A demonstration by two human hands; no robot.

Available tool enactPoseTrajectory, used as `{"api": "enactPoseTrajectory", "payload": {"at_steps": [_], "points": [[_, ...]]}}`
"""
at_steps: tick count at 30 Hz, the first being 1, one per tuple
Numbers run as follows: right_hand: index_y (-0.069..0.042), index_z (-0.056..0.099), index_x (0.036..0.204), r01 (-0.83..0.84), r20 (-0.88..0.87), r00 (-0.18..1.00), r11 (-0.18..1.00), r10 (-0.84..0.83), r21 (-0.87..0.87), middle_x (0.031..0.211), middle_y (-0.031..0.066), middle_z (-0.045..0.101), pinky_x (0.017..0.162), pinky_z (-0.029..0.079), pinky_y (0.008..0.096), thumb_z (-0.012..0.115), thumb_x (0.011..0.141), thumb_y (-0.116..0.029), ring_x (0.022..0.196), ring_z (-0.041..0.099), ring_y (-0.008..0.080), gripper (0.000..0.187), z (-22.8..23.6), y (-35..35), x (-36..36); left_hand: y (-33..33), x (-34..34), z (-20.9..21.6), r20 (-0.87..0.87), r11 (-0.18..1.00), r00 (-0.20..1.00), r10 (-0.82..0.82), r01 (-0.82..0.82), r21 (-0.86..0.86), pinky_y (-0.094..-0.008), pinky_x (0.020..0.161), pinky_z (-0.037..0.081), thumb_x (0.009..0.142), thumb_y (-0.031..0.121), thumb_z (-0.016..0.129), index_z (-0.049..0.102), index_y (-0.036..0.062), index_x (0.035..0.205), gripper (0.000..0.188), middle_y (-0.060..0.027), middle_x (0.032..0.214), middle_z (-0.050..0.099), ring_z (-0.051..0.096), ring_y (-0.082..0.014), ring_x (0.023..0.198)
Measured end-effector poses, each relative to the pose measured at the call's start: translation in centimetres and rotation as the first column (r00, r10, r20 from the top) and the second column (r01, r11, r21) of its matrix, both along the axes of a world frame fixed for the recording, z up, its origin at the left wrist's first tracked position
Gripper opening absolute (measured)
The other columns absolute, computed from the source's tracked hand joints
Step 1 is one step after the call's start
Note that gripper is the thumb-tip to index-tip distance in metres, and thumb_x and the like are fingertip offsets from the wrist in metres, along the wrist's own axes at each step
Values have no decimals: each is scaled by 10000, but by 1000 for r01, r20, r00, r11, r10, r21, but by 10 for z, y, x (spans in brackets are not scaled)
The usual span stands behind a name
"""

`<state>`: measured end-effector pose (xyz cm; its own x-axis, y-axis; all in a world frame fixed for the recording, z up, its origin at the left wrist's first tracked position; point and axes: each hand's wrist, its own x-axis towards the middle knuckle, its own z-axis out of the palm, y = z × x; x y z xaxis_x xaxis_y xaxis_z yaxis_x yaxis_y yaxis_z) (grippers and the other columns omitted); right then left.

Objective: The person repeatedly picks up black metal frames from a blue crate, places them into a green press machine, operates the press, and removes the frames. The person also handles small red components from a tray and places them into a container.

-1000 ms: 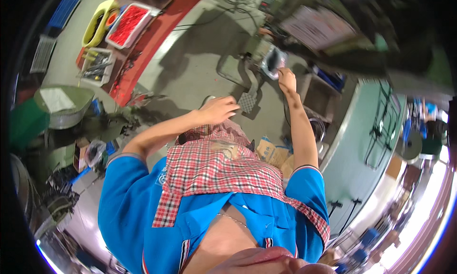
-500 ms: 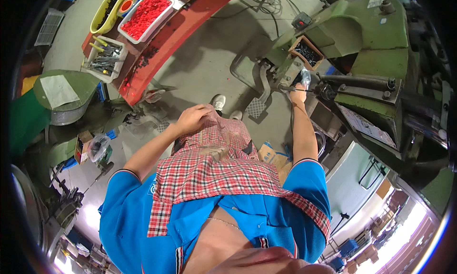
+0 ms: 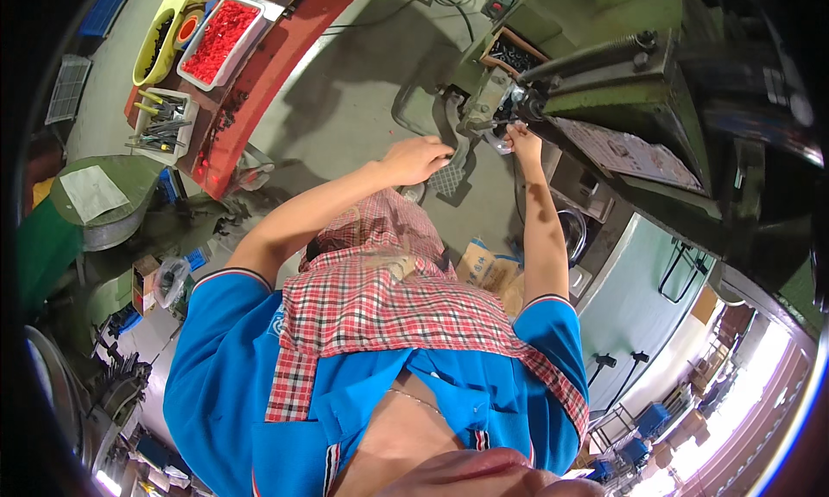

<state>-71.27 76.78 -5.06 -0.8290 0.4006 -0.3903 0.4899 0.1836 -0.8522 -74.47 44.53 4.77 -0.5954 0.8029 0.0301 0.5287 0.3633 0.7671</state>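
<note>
My right hand (image 3: 523, 143) is at the working head of the green machine (image 3: 596, 9). Its fingers are pinched together beside a thin metal rod, and what they grip is too small to make out. A piece of clear plastic (image 3: 496, 142) shows just left of these fingers. My left hand (image 3: 416, 160) is held out over the checked apron (image 3: 380, 225), short of the machine. Its fingers are curled together, with a small dark spot at the tips that I cannot name. A box of small dark parts (image 3: 515, 53) sits on the machine beyond my right hand.
Below the machine head is a foot pedal (image 3: 447, 181) with a metal arm. At the far left, a red-edged table (image 3: 298, 52) carries a white tray of red parts (image 3: 261, 24), a yellow bin (image 3: 142, 56) and a tray of tools (image 3: 183, 143). A brown bag (image 3: 484, 268) lies near my right forearm.
My left hand has left the apron at my lap and moved right and forward toward the machine. My right hand stays at the machine head, its fingers now drawn back in a pinch.
</note>
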Motion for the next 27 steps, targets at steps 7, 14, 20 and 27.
{"api": "enactPoseTrajectory", "payload": {"at_steps": [7, 14, 20, 27], "points": [[-23, 622, 863, -60, -154, 988, 894, -10, -444, 743, 43, 627, 539, 427, 217, 594, 965, -177, 605, 561, 96, 187, 88, -16, 35, 110, 23, 9, 584, 885, 795, 168, -382, 266, -302, 672, 476, 914, 176, 626, 654, 15, 1079, 232, -72, 811, 626, 610, -143, 744], [-21, 624, 842, -175, -173, 982, 740, 80, -650, 736, 50, 637, 563, 475, 245, 637, 942, -176, 609, 581, 126, 185, 143, -53, 61, 101, 50, 30, 618, 667, 765, 180, -557, 495, -241, 648, 446, 891, 109, 669, 683, -31, 936, 147, -28, 843, 634, 560, -77, 742], [19, 658, 870, -169, -349, 937, 889, 11, -426, 750, 53, 655, 597, 473, 245, 678, 904, -125, 626, 586, 112, 149, 158, -76, 39, 10, 41, 34, 790, 513, 582, 192, -746, 424, -241, 644, 482, 928, 125, 633, 675, -28, 947, 160, -35, 783, 642, 576, -88, 702], [84, 605, 1093, -98, -314, 949, 957, 8, -271, 969, 125, 659, 674, 474, 287, 552, 959, -134, 808, 609, 182, 261, 147, -64, 0, -180, 91, 13, 806, 346, 383, 451, -908, 238, -270, 690, 519, 894, 112, 672, 673, -32, 974, 165, -39, 827, 649, 598, -108, 726]]}}
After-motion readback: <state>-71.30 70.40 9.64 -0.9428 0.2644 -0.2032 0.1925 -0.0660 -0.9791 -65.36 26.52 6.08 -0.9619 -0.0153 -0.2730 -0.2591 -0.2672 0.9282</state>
